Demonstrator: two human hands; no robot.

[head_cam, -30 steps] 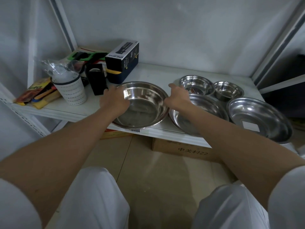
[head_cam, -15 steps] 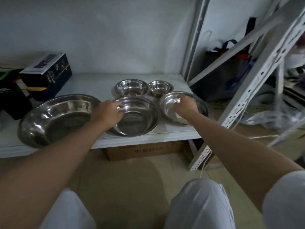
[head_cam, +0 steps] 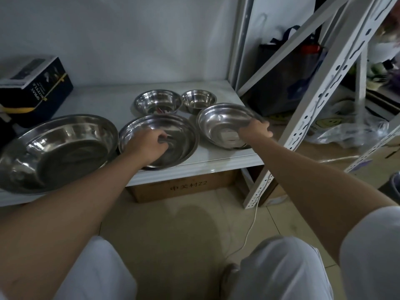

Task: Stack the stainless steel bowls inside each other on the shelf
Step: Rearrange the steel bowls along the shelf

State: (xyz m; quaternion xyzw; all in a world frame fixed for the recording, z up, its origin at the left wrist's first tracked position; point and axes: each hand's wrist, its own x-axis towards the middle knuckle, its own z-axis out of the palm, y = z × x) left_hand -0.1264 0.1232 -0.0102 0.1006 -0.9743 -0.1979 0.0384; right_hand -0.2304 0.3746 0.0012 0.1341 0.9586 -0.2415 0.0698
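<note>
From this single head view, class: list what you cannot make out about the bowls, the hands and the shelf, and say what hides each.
- Largest bowl: its near-left rim is hidden by the left forearm.
- Middle bowl: part of its floor is covered by the left hand.
- Right bowl: the pale label inside is partly hidden by the right hand.
- Box: cut off by the left edge.
- Shelf: the underside is not visible.

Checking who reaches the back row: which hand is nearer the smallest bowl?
Right. The right hand grips the tilted bowl directly in front of the smallest bowl; the left hand rests inside the middle bowl, farther left and forward.
</note>
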